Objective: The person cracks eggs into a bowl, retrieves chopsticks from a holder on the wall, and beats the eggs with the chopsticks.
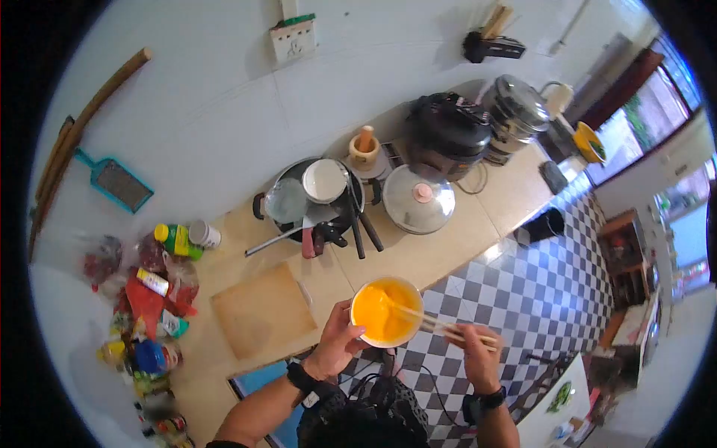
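A white bowl (420,294) of yellow-orange beaten egg (379,313) is held up in front of the counter's edge. My left hand (340,341) grips its left rim, the thumb over the edge. In my right hand (479,356) is a pair of chopsticks (437,322), slanting left, their tips in the egg and slightly blurred. Left of the bowl a wooden cutting board (264,310) lies on the counter (328,270).
Behind stand a pot (278,176) holding bowls and knives, a glass lid (418,198), a wooden mortar (364,151), a black cooker (448,134) and a steel pot (515,104). Bags and bottles crowd the left, near a green-capped bottle (178,240). Below is a checkered floor (523,291).
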Demonstrator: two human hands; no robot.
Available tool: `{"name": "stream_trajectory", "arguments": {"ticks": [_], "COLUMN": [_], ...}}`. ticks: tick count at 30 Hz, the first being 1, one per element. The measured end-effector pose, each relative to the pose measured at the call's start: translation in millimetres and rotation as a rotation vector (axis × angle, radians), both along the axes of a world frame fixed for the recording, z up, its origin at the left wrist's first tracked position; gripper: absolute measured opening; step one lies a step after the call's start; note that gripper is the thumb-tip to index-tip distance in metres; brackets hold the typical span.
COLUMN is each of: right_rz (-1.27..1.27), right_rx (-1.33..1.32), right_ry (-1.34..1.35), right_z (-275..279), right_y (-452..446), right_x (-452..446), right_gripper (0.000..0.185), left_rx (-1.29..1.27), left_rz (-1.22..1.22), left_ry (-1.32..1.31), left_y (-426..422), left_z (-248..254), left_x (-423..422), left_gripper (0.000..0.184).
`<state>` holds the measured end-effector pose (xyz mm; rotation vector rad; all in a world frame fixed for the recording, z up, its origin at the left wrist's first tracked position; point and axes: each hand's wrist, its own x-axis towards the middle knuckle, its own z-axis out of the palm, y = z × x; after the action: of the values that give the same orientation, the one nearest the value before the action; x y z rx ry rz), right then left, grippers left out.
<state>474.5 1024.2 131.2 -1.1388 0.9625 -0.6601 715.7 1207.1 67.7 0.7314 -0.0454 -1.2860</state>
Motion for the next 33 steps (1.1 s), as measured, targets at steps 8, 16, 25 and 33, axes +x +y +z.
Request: {"name": "stream_trajectory", "arguments": {"ticks": [8, 16, 25, 33], "right_rz": [0.259, 0.103, 0.206, 0.119], "right_rx": [0.078, 0.132, 0.157, 0.124], "right_ry": [-0.053, -0.041, 0.000, 0.105], "right_z": [-65.2, -134.3, -146.6, -156.4], "right_y": [-107.7, -162.1, -177.7, -180.3], "right_x": [4.8, 2.4, -11.3, -19.4], "right_gripper": [0.032, 0.029, 0.032, 0.035], "left_rx": [0.133, 0.184, 0.205, 0.225], "left_rz": [0.132, 0.141, 0.130, 0.122], "left_ry": [0.045, 0.071, 0.088, 0.086], "left_y": [-71.0, -121.9, -151.7, -163.3], "left_z": [-64.9, -106.7, -131.8, -149.9], "left_x": [-16.3, -22.4, -34.3, -36.0], "left_gripper": [0.059, 0.061, 0.061, 0.059]}}
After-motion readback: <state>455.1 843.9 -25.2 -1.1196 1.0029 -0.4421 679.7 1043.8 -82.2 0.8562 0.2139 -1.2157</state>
